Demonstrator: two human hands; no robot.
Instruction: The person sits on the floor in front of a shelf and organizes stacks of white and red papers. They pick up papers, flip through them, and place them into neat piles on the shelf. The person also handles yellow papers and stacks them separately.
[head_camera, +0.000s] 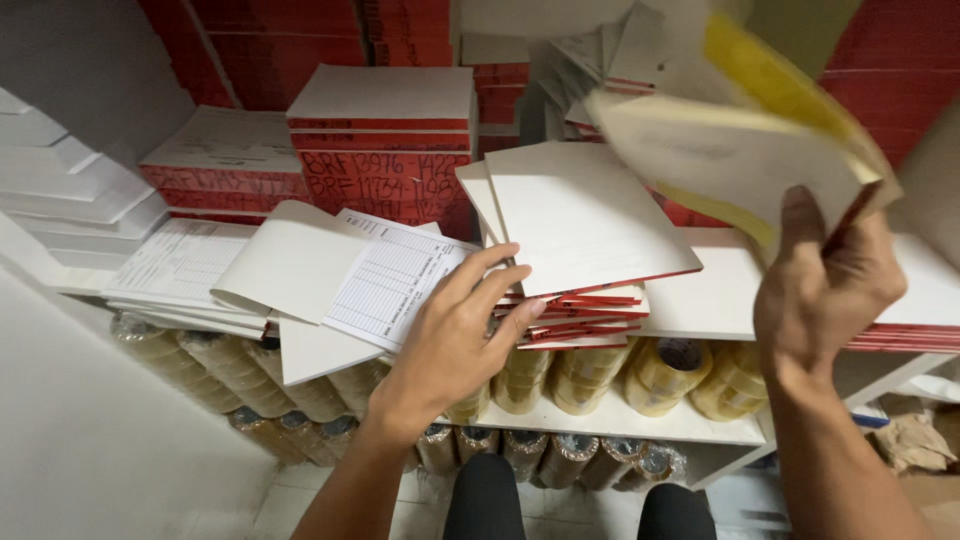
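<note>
The left hand lies flat with fingers spread and gripping nothing, its fingertips touching the edge of a fanned stack of red-spined pads on the shelf. The topmost pad of that stack shows a plain white cover, tilted askew over the ones below. The right hand is raised and closed on a booklet of white and yellow sheets, thumb up across the lower edge of the pages, which curl and blur above the shelf. The two hands are well apart, the left low at the middle, the right high at the right side.

Just left of the left hand, an open form pad with ruled printed lines lies with its cover folded back, resting on further loose white pads spread along the shelf. Behind these, taller piles of red-edged books stand against the back, with more red stacks rising beyond them. At the far left a stepped heap of white sheets leans by the wall.

Under the shelf, rolls of yellowish clear tape are packed in a row on a lower board, and another row of tape rolls lies beneath that. The person's dark-clad knees show at the bottom edge, and crumpled brown paper sits at the lower right
</note>
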